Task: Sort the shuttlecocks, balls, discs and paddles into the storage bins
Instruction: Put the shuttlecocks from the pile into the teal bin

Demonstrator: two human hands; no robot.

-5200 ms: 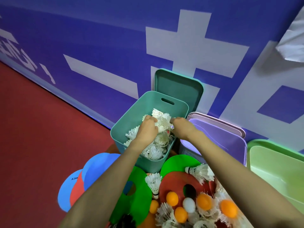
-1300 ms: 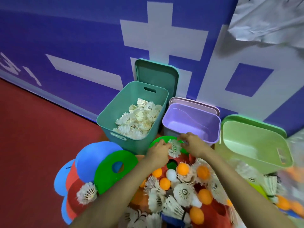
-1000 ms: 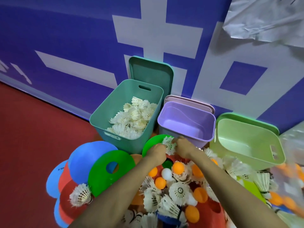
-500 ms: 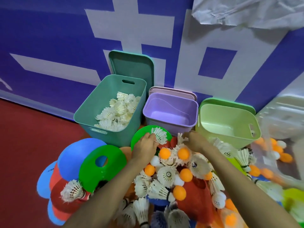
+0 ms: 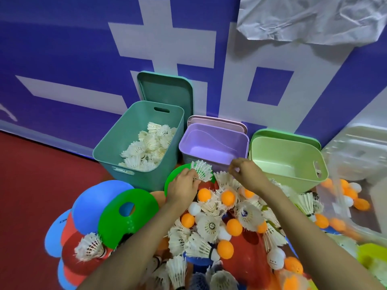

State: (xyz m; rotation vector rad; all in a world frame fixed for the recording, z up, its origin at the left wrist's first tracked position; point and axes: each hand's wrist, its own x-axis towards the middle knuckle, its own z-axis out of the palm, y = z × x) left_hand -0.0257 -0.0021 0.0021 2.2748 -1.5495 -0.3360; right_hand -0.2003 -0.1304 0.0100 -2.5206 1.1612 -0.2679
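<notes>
Left of the pile (image 5: 209,227), at 9 o'clock, blue discs (image 5: 98,204) and a green disc (image 5: 127,218) with a hole lay overlapped on the red floor (image 5: 31,185). At 8 o'clock a single shuttlecock (image 5: 90,246) lay on a red disc (image 5: 69,233). At 11 o'clock stood the teal bin (image 5: 125,143) with many white shuttlecocks (image 5: 148,147) inside, and its lid (image 5: 165,88) leaned on the blue wall (image 5: 62,59) behind. Just in front of this bin the left hand (image 5: 182,189) pinched one held shuttlecock (image 5: 202,170) over a second green disc (image 5: 173,178). The purple bin (image 5: 213,141) stood at 12 o'clock. The hands were apart. The right hand (image 5: 249,174), at 1 o'clock, had its fingers curled down over the pile; whether it gripped anything I could not tell. The light green bin (image 5: 289,164) stood at 2 o'clock. At 3 o'clock lay a clear bag (image 5: 356,164) with orange balls (image 5: 360,204). The pile itself mixed shuttlecocks and balls.
</notes>
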